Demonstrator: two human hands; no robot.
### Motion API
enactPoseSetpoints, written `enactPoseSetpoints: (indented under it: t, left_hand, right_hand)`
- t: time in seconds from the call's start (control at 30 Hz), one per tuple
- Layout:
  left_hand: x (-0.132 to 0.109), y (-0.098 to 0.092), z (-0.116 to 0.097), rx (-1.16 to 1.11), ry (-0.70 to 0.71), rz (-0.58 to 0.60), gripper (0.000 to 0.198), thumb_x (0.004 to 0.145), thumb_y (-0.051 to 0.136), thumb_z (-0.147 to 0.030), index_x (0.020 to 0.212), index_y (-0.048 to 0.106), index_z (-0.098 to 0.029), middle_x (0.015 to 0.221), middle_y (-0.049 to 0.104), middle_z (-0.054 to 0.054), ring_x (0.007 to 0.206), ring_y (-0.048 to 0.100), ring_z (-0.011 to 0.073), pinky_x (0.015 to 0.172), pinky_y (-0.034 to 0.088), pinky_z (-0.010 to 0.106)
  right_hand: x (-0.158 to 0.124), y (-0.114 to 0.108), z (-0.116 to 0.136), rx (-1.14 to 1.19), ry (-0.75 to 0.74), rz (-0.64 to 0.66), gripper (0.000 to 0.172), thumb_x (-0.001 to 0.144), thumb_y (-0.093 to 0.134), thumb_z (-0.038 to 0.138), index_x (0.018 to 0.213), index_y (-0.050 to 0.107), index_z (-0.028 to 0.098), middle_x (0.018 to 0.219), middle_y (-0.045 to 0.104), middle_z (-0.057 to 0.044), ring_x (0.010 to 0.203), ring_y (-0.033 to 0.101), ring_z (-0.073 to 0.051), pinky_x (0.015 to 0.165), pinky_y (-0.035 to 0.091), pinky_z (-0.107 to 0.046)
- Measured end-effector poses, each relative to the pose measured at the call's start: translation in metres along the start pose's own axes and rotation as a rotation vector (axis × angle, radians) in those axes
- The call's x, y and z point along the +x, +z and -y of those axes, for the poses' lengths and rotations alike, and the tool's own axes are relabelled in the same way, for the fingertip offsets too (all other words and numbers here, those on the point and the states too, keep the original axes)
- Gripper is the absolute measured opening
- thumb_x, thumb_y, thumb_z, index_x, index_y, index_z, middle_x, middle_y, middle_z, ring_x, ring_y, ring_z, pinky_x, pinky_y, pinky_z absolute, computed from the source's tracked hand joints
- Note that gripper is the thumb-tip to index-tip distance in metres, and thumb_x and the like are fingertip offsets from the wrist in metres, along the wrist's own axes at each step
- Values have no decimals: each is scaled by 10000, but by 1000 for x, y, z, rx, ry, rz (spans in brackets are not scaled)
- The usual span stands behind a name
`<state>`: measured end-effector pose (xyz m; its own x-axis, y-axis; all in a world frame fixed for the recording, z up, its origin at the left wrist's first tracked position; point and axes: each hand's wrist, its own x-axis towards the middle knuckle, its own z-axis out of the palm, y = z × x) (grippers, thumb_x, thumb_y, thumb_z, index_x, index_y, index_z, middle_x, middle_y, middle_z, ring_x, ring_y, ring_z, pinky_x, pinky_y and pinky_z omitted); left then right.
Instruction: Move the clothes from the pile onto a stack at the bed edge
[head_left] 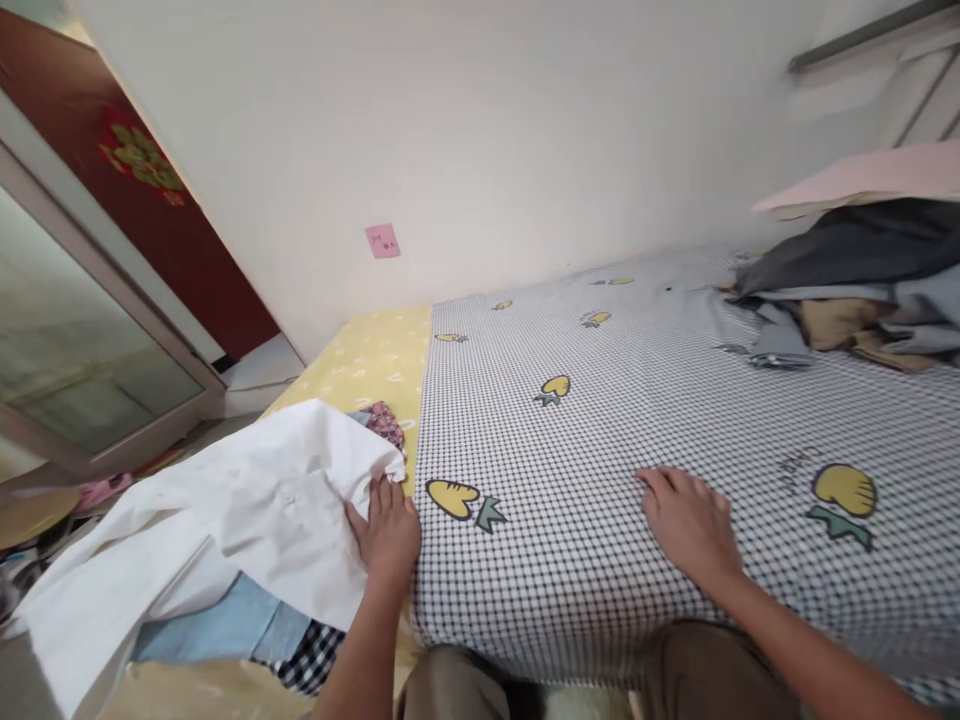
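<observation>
My left hand [386, 530] lies with its fingers apart at the right edge of a white garment [292, 500], touching it beside the seam between the yellow sheet [375, 350] and the checked sheet [570, 480]. Nothing is gripped in it. My right hand [690, 520] rests on the checked sheet, palm down and fingers loosely bent, with nothing seen in it. Under the white garment, a light blue cloth [217, 625] and a black-and-white checked cloth [311, 655] stick out at the front; a flowered cloth [386, 422] shows behind.
Dark, grey and brown clothes [862, 260] are heaped at the right, with a pink item [877, 175] above. A wall with a pink paper [383, 241] borders the bed. At the left are a glass door [82, 330] and things on the floor.
</observation>
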<state>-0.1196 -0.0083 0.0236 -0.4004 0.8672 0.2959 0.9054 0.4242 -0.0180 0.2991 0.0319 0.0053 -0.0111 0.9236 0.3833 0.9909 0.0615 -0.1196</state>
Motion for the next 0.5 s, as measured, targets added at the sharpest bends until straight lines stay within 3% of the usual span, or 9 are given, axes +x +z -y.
enactPoseSetpoints:
  t: [0.2,0.33,0.5]
  left_hand:
    - [-9,-12,-7,26,-13,-14,543,1009,274,-216,1492,509,-139,1626,407,157,1535,352,306,1248,122,707]
    - [-45,-15,-14,45,-27,-35,536,1001,313,-210,1495,513,-153,1583,467,163,1509,396,321,1241,237,665]
    - [-87,4,-13,-71,-25,-70,524,1026,347,-353,1530,459,-267,1617,423,64,1529,358,292,1268,277,585]
  right_hand:
    - [-1,-8,4,17,3,2,397,989,389,201,1244,693,194,1226,690,-141,1054,627,-296,883,462,-469]
    - [-2,-9,2,62,-2,-32,391,961,407,219,1209,710,218,1194,705,-143,1008,653,-314,868,482,-506]
    - [-9,4,-4,180,-64,-104,412,939,388,304,1121,757,326,1140,723,-167,969,689,-350,861,485,-548]
